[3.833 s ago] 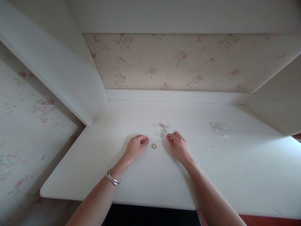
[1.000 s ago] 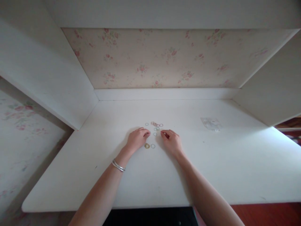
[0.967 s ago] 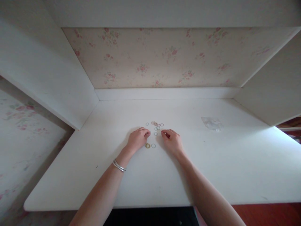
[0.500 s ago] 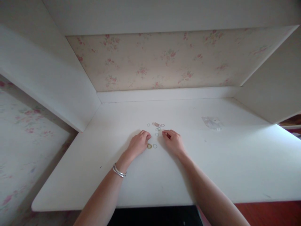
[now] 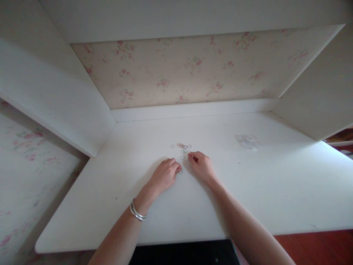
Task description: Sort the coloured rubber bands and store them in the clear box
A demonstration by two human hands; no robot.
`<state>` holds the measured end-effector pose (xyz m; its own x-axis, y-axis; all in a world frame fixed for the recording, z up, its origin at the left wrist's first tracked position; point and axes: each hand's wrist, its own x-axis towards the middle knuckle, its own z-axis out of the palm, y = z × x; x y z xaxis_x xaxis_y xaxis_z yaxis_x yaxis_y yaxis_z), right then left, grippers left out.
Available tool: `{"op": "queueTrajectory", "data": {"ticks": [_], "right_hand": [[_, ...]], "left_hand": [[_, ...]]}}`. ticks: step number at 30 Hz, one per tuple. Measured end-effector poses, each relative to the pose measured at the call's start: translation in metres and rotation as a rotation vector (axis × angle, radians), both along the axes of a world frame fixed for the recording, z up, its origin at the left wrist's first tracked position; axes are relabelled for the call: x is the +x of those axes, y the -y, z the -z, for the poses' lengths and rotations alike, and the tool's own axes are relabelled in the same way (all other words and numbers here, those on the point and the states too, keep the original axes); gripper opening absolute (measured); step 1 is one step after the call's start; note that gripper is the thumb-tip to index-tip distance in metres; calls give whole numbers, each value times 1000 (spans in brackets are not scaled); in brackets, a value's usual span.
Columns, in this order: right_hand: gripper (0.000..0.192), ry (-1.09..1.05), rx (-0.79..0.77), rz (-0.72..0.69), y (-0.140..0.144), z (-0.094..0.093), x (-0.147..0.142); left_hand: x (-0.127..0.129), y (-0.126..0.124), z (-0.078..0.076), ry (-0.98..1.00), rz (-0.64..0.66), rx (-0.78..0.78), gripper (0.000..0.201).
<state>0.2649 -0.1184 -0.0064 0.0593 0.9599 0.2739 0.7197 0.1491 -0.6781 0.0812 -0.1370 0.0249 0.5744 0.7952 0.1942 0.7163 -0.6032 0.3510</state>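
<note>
My left hand (image 5: 166, 172) rests low over the white desk, its thumb and fingertips drawn together at the edge of a thin greyish ring (image 5: 181, 171). Whatever lies between those fingertips is hidden. To the right, my right hand (image 5: 202, 165) has thumb and forefinger pinched; anything in the pinch is too small to make out. Between and just beyond the hands lie a single thin ring (image 5: 182, 157), a pair of overlapping greenish rings (image 5: 184, 151), a cluster of coppery rings (image 5: 181, 145), a darker ring (image 5: 189, 146) and a lone pale ring (image 5: 172, 146).
A clear plastic bag (image 5: 247, 142) lies on the desk (image 5: 275, 184) to the right. White side panels and a floral-papered back wall (image 5: 193, 73) enclose the desk. A small dark mark (image 5: 116, 198) shows at the left.
My left hand has come down toward me to the greyish ring, and now covers the spot where a yellow ring lay. My right hand stays nearly in place, still pinched. The view has shifted slightly.
</note>
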Motion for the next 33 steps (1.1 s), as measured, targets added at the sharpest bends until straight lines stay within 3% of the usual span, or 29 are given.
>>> {"op": "queueTrajectory", "data": {"ticks": [10,15,22,28,33], "right_hand": [[25,12,3,-3,0,3,0],[25,41,18,-12,2,3,1],[25,111,-5,-9,2,-4,-3],[26,346,-69,-117,-16,-23,-12],[24,593,-89,-139,-30,-29,-16]], "left_hand": [[-2,-1,0,8,19,5,20],[-14,-11,-1,163,-169,15,19],[-25,-30,19,204,-377,-106,19],[-28,-34,23,192,-388,-187,23],[-32,-36,23,239,-377,-208,23]]}}
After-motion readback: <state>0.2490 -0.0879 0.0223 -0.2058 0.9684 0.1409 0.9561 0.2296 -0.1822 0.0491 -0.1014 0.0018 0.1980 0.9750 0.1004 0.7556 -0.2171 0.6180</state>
